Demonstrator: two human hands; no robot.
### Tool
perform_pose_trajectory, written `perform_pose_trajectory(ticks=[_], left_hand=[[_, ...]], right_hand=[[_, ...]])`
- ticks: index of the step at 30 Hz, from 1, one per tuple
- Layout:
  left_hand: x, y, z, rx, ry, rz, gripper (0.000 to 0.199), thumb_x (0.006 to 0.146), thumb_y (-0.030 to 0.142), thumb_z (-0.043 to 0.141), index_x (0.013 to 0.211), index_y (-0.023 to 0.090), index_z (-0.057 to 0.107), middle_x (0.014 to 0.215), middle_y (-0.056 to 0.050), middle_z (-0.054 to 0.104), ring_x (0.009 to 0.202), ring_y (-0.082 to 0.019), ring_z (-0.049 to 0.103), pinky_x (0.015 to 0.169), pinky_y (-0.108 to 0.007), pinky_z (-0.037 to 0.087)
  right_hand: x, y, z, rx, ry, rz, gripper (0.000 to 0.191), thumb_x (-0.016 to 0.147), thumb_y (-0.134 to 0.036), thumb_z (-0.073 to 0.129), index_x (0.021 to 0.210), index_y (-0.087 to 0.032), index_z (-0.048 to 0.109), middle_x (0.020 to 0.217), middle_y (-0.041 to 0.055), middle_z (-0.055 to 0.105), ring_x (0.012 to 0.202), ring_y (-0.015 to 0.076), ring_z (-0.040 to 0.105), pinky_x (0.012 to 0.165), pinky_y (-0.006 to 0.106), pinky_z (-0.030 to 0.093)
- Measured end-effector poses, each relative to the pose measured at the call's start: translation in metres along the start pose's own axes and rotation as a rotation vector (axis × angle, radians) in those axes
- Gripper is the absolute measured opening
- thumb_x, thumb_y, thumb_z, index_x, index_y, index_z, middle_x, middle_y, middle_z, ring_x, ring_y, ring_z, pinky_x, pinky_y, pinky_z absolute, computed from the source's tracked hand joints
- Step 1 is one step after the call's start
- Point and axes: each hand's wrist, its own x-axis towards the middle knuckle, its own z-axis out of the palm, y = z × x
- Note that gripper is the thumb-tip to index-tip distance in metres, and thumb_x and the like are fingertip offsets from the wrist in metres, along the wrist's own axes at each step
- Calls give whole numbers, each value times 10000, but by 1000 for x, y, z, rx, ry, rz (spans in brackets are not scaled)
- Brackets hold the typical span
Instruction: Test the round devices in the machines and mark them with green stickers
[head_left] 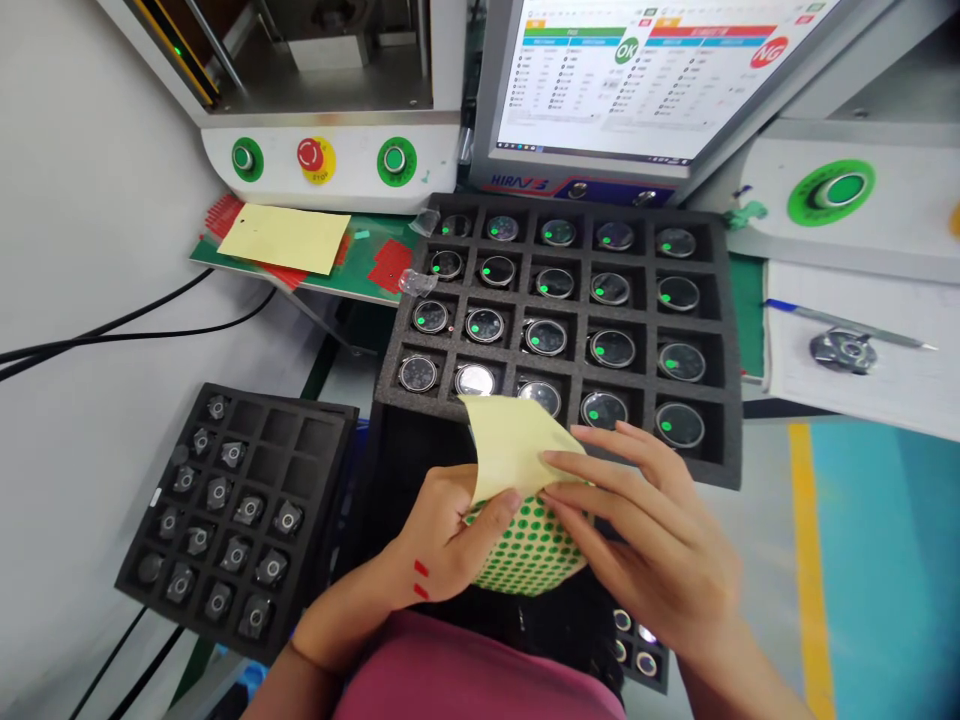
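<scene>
My left hand [454, 540] is closed around a sheet of green dot stickers [532, 550], its thumb pressed on the front. The sheet's upper part is plain pale yellow and bends upward. At the right edge, my right hand [649, 530] pinches the sheet between thumb and fingertips; whether a single dot is between them I cannot tell. Just beyond stands a black foam tray [731, 400] of round watch bodies [611, 348] in compartments. Most of these carry a green dot on the face. In the front row, the two at the left [418, 374] show none.
A second foam tray [281, 428] with small dark parts sits at the left. Behind are a button panel [352, 185], a monitor [600, 90] and a yellow card [285, 238]. At right lie a pen [847, 322] and a dark part [843, 351] on paper.
</scene>
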Motion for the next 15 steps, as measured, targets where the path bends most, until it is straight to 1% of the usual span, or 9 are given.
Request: perform_pose_trajectory(ticks=[2,5,8,11,13,15], left_hand=[[0,0,-1,-18,8,-11,453,943,445,457,731,124,698,683,-66,671,638,-177,605,653,-269,485],[0,-1,-2,-43,-19,-20,435,948,421,451,756,121,700,694,-67,670,642,-172,599,672,-272,489],[1,-2,-2,-51,-46,-12,425,952,387,435,768,104,694,717,-67,665,667,-166,596,690,-269,483],[1,-3,-3,-57,-31,-26,424,944,386,445,757,97,694,724,-66,672,677,-167,605,672,-260,480],[1,-6,-7,-79,35,-47,417,934,401,471,747,106,700,714,-59,681,665,-162,611,642,-243,479],[0,-12,-16,-123,194,-105,429,907,445,526,690,115,693,638,-45,665,594,-146,589,559,-220,457]], right_hand=[[0,0,1,-3,11,-12,123,853,-74,647,899,-185,619,945,64,719,1011,262,639,922,500,490],[-1,0,2,34,12,-3,147,850,-52,635,921,-178,608,970,79,707,1024,254,635,929,491,496],[-3,0,3,56,-35,5,151,848,-34,622,937,-153,596,1005,106,689,1072,264,613,971,503,470],[-3,1,1,63,-82,-1,124,863,-46,597,935,-147,581,1039,114,672,1101,261,600,1008,501,448],[-1,4,0,110,-67,30,114,881,-58,560,925,-163,572,1042,101,663,1078,241,612,1001,481,467],[1,13,1,123,-19,115,118,892,-72,544,906,-187,568,1048,89,657,1068,230,620,987,461,487]])
